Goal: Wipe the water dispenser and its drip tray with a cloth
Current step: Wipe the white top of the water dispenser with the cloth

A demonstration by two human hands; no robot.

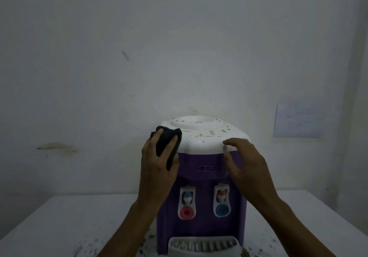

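A purple water dispenser [203,207] with a white top [201,137] stands on a white table. It has two taps on its front, and a grey slotted drip tray [203,244] juts out at its base. My left hand [157,163] grips a dark cloth [167,143] and presses it against the top's left front corner. My right hand [245,163] rests on the top's right front edge, fingers bent over the rim and thumb on the purple front.
The white table [59,227] is speckled with dark spots around the dispenser's base. A pale wall stands close behind, with a stain at the left and a paper sheet [298,120] stuck at the right.
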